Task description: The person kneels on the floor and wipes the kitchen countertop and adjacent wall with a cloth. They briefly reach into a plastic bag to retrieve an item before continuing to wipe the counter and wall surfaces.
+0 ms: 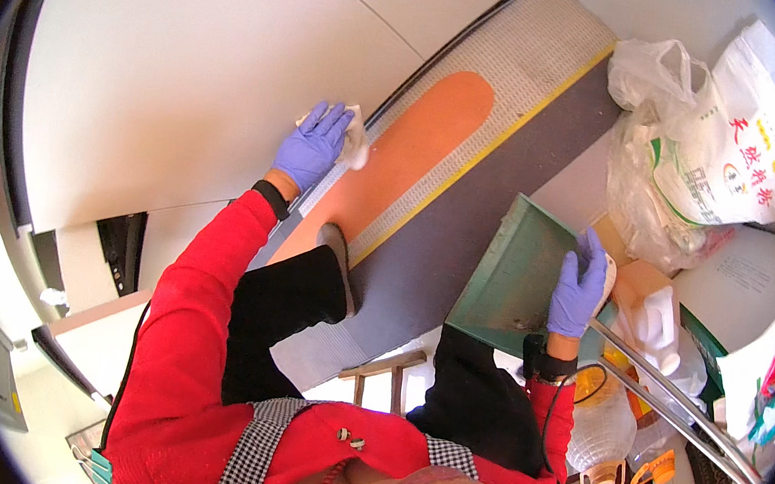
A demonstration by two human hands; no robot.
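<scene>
My left hand (pixel 310 147), in a blue-violet glove, presses a crumpled white cloth (pixel 354 143) against the lower edge of a white panel (pixel 198 77), beside a floor mat. The same kind of glove covers my right hand (pixel 579 285), which is at the right side of a green plastic dustpan (pixel 509 277). A pale, rounded edge (pixel 608 285) shows just beyond its fingers; what that belongs to, and whether it is gripped, is unclear. Dust and dark marks lie in the dustpan.
Under me runs the grey mat (pixel 423 246) with an orange oval and yellow line; my shoe (pixel 340 251) rests on it. At right are plastic bags (pixel 654 165), a printed white sack (pixel 749 154), clear bottles (pixel 599 431) and metal tubes (pixel 685 398). A wooden stool (pixel 384 367) is below me.
</scene>
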